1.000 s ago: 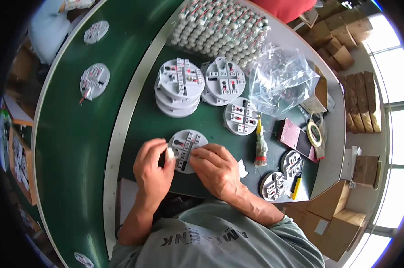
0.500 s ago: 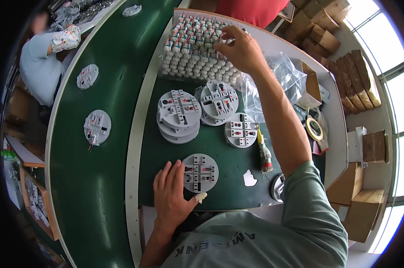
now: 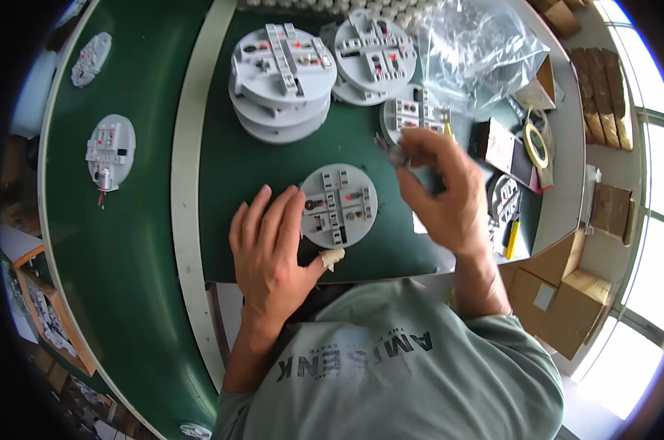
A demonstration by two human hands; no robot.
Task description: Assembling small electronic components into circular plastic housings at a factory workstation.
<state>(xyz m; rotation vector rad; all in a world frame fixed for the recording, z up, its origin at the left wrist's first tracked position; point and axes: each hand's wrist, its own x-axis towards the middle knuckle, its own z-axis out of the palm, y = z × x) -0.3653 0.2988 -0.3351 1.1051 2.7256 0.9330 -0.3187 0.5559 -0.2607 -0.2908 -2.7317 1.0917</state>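
Observation:
A round grey plate (image 3: 355, 229) with raised holders and small red and black parts lies flat on the green work table. My left hand (image 3: 272, 246) is open at its left side, fingers stretched out. The index fingertip touches the rim, and the thumb, wrapped in a cream-coloured covering (image 3: 333, 257), is by the lower edge. Above and to the right of this plate, my right hand (image 3: 449, 192) is pinched shut on a small part with thin reddish leads (image 3: 392, 152). Its exact kind is blurred and partly behind the fingers.
Stacked grey plates (image 3: 279, 121) stand at the back left, with more plates (image 3: 374, 62) beside them. Clear plastic bags (image 3: 475, 51) and a tape roll (image 3: 536, 145) lie at the back right. On the left, a green conveyor belt (image 3: 119, 293) carries similar plates (image 3: 115, 150).
My right hand has come back from the tray of white parts at the far side and now holds a small part near the plate. My left hand stays by the plate; the view has tilted down.

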